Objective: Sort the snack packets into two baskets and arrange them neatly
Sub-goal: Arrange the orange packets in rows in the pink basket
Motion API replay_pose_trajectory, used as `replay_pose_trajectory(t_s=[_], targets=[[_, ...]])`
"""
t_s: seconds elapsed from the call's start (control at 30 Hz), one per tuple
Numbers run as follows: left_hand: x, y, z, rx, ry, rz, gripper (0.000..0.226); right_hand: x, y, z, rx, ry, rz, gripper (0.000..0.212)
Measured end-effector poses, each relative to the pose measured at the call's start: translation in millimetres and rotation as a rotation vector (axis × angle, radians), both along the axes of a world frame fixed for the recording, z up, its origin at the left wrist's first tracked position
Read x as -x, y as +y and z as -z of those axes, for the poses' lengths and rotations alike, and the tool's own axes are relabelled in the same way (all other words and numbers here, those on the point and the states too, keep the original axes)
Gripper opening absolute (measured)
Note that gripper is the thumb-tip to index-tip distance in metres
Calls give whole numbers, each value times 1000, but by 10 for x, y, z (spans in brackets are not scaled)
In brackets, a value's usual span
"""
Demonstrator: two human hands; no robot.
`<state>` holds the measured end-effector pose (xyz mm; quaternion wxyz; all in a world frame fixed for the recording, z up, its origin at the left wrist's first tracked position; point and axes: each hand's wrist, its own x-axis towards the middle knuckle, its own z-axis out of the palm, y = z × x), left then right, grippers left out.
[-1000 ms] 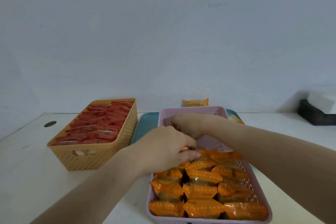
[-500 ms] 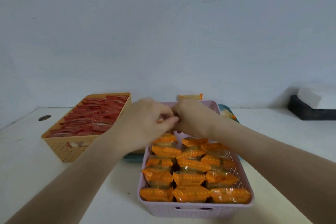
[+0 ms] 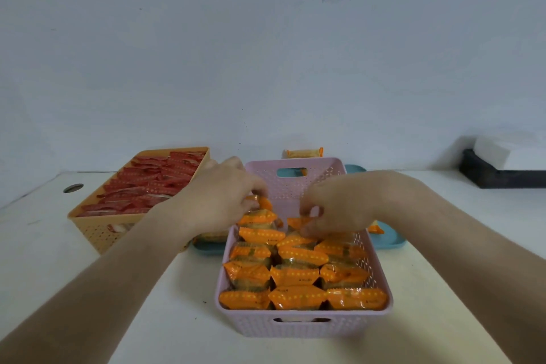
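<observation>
— While both hands hang over the pink basket point(image 3: 354, 325), what are the fingers doing?

— Left hand point(image 3: 218, 201) has thumb and fingers clamped on the end of an orange packet point(image 3: 261, 203), lifted just above the far-left end of the orange rows point(image 3: 294, 275). Right hand point(image 3: 342, 207) is curled, thumb and forefinger tips meeting in a ring at the far middle of the rows, right beside a packet's crimped edge. Whether they actually pinch it, I cannot tell.

— And the rows?

— Three across, lying in the near and middle part of the basket, overlapping like tiles. The basket's far end, with its handle slot, rises behind the hands.

— Where is that basket?

— Centre of the table point(image 3: 183, 328), close to the person. A teal tray point(image 3: 390, 241) shows on either side of its far half, with a loose packet point(image 3: 375, 229) on the right part and another on the left, partly hidden by the left arm point(image 3: 103, 289).

— The other sort?

— Red packets point(image 3: 147, 186) fill the tan basket point(image 3: 97, 230), far left, just beside the tray. The two baskets stand apart.

— Anything else?

— A stray packet point(image 3: 304, 153) lies against the wall point(image 3: 266, 68) beyond the pink basket. A black box point(image 3: 496, 179) with something white on it sits far right, and a round hole point(image 3: 73, 188) is in the table far left.
</observation>
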<state>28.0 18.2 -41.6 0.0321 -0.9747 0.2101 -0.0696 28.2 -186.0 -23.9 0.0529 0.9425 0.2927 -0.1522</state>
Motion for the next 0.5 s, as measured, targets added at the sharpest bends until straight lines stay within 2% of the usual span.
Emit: replay_pose_trajectory(t_s=[0.13,0.27,0.4,0.5], targets=[[12,-2,-35,63,78,46,35,-23,8,50,-128,9,-14,42],[142,-29,123,345,230,109,60,11,-30,98,-227,-6,-46,42],[178,-55,348,555,56,88,25,100,-63,246,-248,-197,-16,45],[236,-149,373,583,14,59,23,180,-120,340,-362,-276,47,45]])
